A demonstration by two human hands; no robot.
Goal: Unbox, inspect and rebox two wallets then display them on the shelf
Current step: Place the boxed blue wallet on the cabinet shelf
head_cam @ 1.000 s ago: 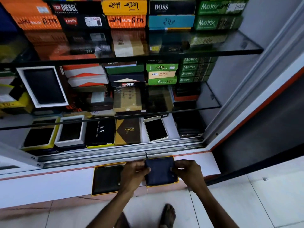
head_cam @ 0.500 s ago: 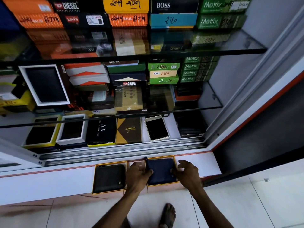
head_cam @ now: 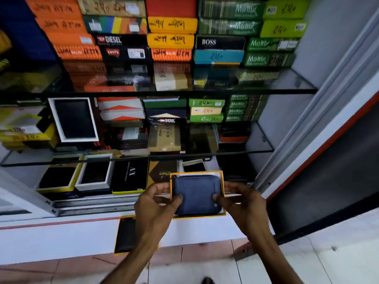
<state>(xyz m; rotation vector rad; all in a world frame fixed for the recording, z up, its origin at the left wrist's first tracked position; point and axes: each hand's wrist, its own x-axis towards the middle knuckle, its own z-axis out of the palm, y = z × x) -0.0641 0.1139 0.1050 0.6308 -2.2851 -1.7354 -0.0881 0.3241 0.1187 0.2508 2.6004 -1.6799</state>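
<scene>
A dark blue zip wallet (head_cam: 195, 193) lies in a shallow yellow-edged box (head_cam: 196, 216). I hold that box up in front of the lowest shelf. My left hand (head_cam: 155, 208) grips its left side, thumb on the wallet. My right hand (head_cam: 242, 203) grips the right side, thumb on the wallet too. A second black wallet in a yellow-edged box (head_cam: 125, 234) lies on the white ledge (head_cam: 61, 238) below, partly hidden by my left forearm.
Glass shelves (head_cam: 160, 92) hold stacks of wallet boxes. The bottom shelf shows several open boxed wallets (head_cam: 57, 177) and a black box (head_cam: 130, 175). A sliding door track (head_cam: 92, 208) runs along the cabinet front. The cabinet frame (head_cam: 307, 152) stands at right.
The blue wallet's box has been lifted off the ledge and raised toward the bottom shelf with both hands. My view has tilted upward and moved closer.
</scene>
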